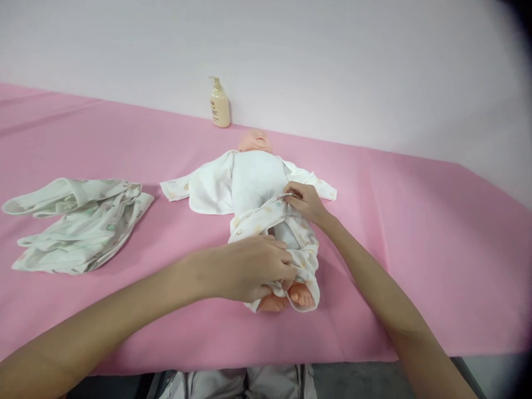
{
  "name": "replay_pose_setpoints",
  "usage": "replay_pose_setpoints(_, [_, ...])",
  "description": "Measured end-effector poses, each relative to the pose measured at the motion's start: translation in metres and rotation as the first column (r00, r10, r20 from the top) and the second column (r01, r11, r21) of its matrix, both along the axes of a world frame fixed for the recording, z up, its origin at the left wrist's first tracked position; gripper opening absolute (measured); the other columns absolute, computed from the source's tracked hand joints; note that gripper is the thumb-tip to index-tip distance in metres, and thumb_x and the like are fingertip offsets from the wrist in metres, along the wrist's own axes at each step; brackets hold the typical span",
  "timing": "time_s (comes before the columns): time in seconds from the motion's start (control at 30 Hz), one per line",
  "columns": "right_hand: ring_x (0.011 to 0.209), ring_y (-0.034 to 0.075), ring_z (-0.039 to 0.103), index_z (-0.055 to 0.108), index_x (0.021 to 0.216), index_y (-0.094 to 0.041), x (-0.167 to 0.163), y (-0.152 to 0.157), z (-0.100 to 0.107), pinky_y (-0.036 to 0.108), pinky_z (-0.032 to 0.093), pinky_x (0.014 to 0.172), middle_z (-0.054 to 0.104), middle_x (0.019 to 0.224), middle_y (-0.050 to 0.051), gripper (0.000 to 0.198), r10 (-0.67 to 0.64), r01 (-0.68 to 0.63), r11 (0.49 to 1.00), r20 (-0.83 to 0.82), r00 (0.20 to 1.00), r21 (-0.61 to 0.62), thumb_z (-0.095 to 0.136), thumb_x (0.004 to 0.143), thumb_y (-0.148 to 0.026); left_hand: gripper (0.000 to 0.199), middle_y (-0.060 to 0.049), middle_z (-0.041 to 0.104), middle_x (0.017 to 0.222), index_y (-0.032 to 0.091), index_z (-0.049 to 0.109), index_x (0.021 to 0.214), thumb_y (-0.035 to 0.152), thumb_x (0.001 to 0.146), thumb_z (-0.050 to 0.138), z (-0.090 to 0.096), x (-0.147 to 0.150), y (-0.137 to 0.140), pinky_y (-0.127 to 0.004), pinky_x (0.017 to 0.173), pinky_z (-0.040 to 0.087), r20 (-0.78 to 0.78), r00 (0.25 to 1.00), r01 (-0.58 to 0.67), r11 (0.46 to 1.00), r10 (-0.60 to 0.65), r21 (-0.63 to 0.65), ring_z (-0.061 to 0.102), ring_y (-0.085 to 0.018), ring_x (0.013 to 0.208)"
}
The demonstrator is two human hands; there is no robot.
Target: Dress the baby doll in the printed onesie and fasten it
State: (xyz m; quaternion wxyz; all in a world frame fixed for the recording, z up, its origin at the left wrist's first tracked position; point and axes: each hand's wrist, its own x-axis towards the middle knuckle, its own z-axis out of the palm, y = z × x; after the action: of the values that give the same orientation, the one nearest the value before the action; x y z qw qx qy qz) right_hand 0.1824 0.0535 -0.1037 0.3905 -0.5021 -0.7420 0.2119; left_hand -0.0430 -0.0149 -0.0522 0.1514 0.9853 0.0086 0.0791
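A baby doll lies on its back, head towards the wall, with its feet near me. Its white baby clothes have small prints, and the sleeves are spread to both sides with a white flap folded out at the left. My right hand pinches the upper edge of the printed leg part of the baby clothes at the doll's waist. Lower down, my left hand has its fingers curled on the cloth between the legs, partly hiding it. The doll's feet show at the leg openings.
A folded printed baby garment lies to the left. A cream pump bottle stands at the back against the white wall. Pink cloth covers the table, whose front edge runs close to my legs.
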Motion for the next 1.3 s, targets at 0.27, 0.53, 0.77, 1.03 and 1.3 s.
replay_pose_setpoints(0.27, [0.060,0.014,0.041,0.056,0.069,-0.021,-0.009,0.001,0.006,0.027,0.030,0.056,0.047,0.063,-0.002,0.022,-0.079,0.018,0.983,-0.333,0.940,-0.183,0.058,0.075,-0.042,0.026,-0.009,0.067,0.107,0.015,0.064,0.111,0.034,0.096,0.054,-0.029,0.012,0.057,-0.039,0.091,0.045,0.276,0.680,-0.652,0.732,0.680,-0.199,0.059,-0.024,0.101])
replay_pose_setpoints(0.53, [0.055,0.009,0.033,0.045,0.064,-0.021,-0.015,0.000,0.005,0.024,0.026,0.048,0.036,0.060,-0.005,0.054,-0.054,-0.075,0.969,-0.495,0.867,-0.237,0.069,0.074,-0.069,0.035,-0.003,0.069,0.081,0.017,0.063,0.088,0.052,0.088,0.063,-0.005,-0.002,0.065,-0.028,0.064,0.050,-0.147,0.761,-0.437,0.331,0.631,-0.836,0.066,-0.018,0.075])
replay_pose_setpoints(0.77, [0.049,0.007,0.033,0.058,0.074,-0.019,-0.009,-0.004,0.013,0.023,0.024,0.046,0.047,0.059,-0.005,0.053,0.078,-0.197,0.955,-0.452,0.888,-0.222,0.078,0.069,-0.068,0.035,-0.011,0.076,0.101,0.017,0.072,0.099,0.046,0.092,0.054,0.000,-0.016,0.078,-0.031,0.073,0.055,-0.250,0.785,-0.412,0.176,0.567,-0.894,0.072,-0.023,0.092])
replay_pose_setpoints(1.03, [0.051,0.009,0.038,0.058,0.079,-0.020,-0.020,-0.012,0.019,0.025,0.029,0.050,0.051,0.059,-0.005,0.040,0.176,-0.220,0.974,-0.422,0.889,-0.056,0.075,0.081,-0.056,0.037,0.004,0.037,0.064,0.017,0.050,0.068,0.045,0.081,0.072,0.001,-0.006,0.075,-0.022,0.050,0.024,-0.086,0.742,-0.473,0.428,0.665,-0.770,0.032,-0.007,0.053])
replay_pose_setpoints(1.3, [0.054,0.008,0.030,0.058,0.057,-0.017,0.014,-0.003,0.020,0.028,0.020,0.052,0.040,0.055,-0.004,0.042,0.213,-0.241,0.860,-0.111,0.971,-0.451,0.081,0.074,-0.049,0.036,0.000,0.038,0.069,0.020,0.048,0.070,0.047,0.085,0.067,0.012,-0.047,0.105,-0.027,0.053,0.025,-0.400,0.876,-0.469,0.673,0.270,-0.573,0.033,-0.012,0.058])
